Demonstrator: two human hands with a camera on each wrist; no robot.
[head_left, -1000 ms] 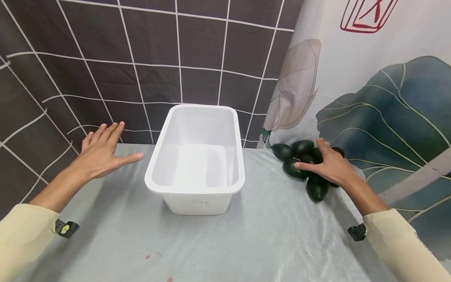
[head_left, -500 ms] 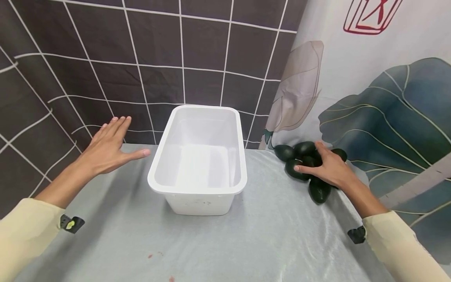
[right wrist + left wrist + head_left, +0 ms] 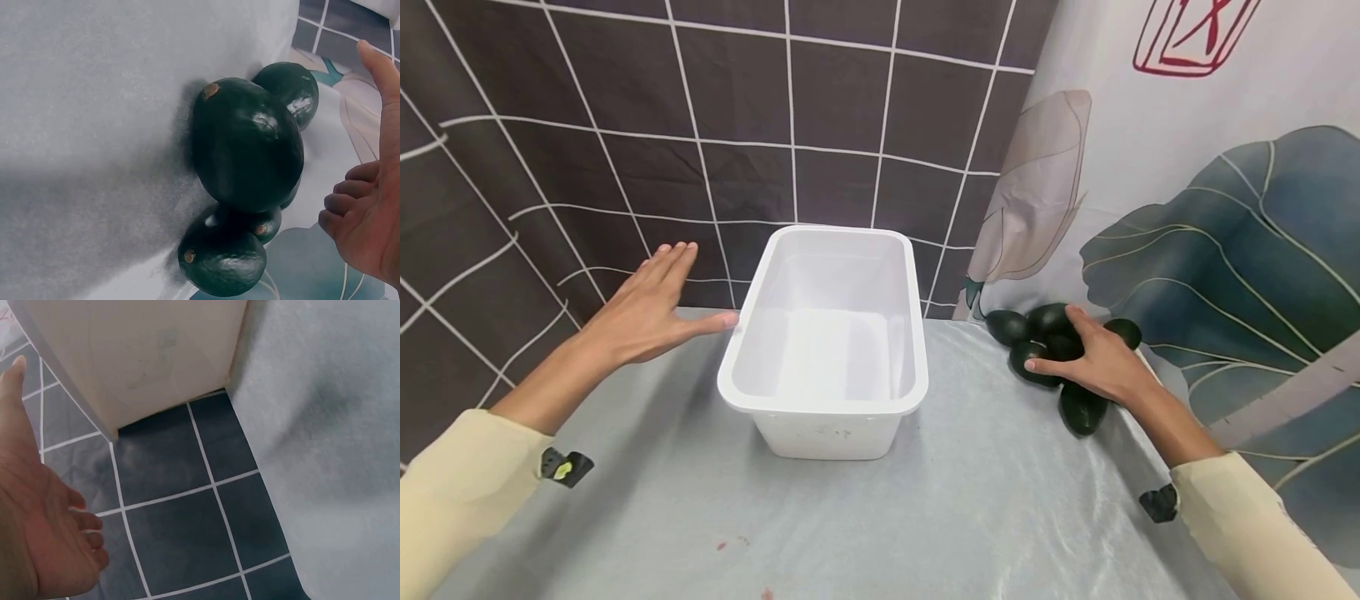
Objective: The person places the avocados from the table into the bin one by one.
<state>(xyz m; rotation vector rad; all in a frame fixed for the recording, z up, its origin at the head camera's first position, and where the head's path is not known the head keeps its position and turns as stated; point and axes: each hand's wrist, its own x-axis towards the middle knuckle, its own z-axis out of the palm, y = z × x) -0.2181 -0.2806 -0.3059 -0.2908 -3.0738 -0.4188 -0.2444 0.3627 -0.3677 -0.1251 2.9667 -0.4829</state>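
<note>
A pile of several dark green avocados (image 3: 1082, 410) lies at the right of the table; in the right wrist view one large avocado (image 3: 247, 150) is closest, with brown stem ends showing on some. Over this pile my right hand (image 3: 1101, 360) hovers with thumb and fingers spread, holding nothing; some of the fruit is hidden beneath it. In the head view a white plastic tub (image 3: 823, 437) stands near the middle, nothing inside it. To its left is my left hand (image 3: 643, 315), fingers extended and thumb pointing at the left rim. Whether that thumb touches the rim I cannot tell.
Grey cloth covers the table (image 3: 880, 533), with small reddish spots near the front. Behind it hangs a dark cloth (image 3: 835, 108) with white grid lines. A white curtain (image 3: 1105, 50) with leaf prints hangs at the right, close behind the avocados.
My left hand has moved right and slightly up, bringing its thumb close to the tub's rim. The right hand has stayed nearly still above the avocados. The head view has shifted slightly.
</note>
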